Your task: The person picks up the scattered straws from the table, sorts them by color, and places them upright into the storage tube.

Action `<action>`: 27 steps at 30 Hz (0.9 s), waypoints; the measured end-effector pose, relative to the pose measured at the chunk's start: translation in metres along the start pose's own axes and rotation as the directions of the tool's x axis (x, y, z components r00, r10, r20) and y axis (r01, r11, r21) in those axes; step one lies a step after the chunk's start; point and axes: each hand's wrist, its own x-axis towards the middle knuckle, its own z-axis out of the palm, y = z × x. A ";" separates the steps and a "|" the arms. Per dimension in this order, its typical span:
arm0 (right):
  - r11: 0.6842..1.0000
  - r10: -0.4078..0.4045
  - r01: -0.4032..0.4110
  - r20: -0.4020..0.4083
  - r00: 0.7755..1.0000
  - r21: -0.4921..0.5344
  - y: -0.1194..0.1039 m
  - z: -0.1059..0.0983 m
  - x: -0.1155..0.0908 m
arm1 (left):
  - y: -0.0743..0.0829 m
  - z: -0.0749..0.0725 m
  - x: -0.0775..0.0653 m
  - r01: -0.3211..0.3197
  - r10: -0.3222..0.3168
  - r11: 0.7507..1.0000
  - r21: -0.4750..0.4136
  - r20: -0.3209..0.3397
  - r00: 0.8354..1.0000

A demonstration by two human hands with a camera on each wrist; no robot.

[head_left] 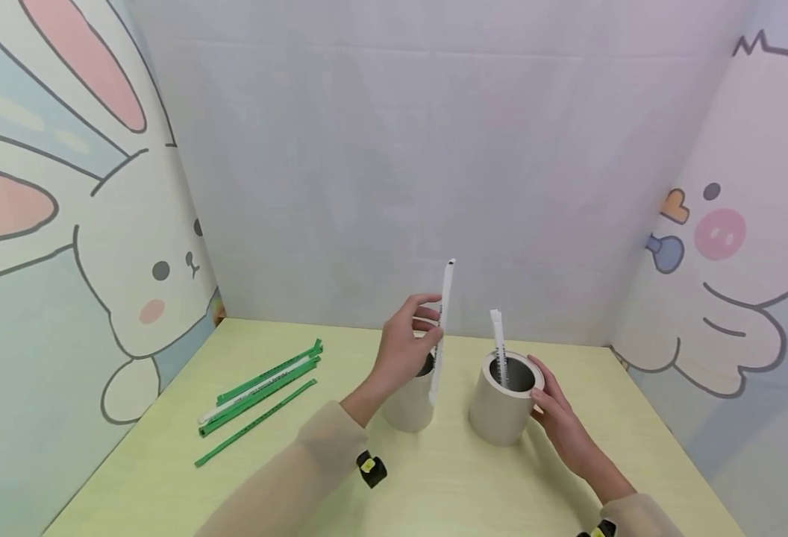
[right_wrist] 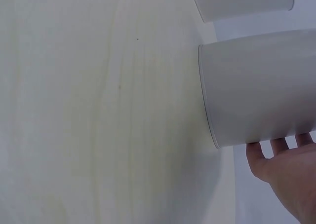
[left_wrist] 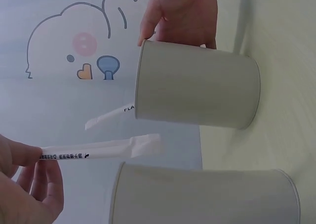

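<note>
Between thumb and fingertips my left hand (head_left: 404, 344) pinches a white paper-wrapped straw (head_left: 446, 294), held nearly upright. Its lower end hangs beside the rim of the left grey-white cylindrical cup (head_left: 407, 409), outside the opening in the head view. My right hand (head_left: 567, 426) holds the right cup (head_left: 498, 419) by its right side, the thumb near the rim. In the right wrist view its fingertips (right_wrist: 253, 150) press the cup wall. Another white wrapped straw (head_left: 498, 337) leans inside the right cup, its top sticking out. The left cup's inside is mostly hidden by the left hand.
On the table's left side lie several green wrapped straws (head_left: 256, 424), with a white wrapped straw (head_left: 216, 412) among them. A pale curtain (head_left: 394, 186) stands behind the yellowish tabletop (head_left: 448, 492). Cartoon-printed panels (head_left: 24, 328) flank both sides.
</note>
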 end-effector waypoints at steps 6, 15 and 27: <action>0.999 -0.023 0.023 -0.003 1.000 0.022 0.003 0.002 0.000 | 0.011 0.023 0.014 -0.004 0.000 0.998 -0.065 -0.049 0.999; 0.999 -0.033 0.033 -0.009 0.999 0.035 0.002 0.004 -0.001 | 0.015 0.053 0.025 0.049 -0.067 0.974 -0.222 -0.074 0.995; 0.999 -0.028 0.029 -0.019 0.999 0.031 0.002 0.005 -0.002 | 0.020 0.087 0.023 0.033 -0.051 0.967 -0.254 -0.066 0.997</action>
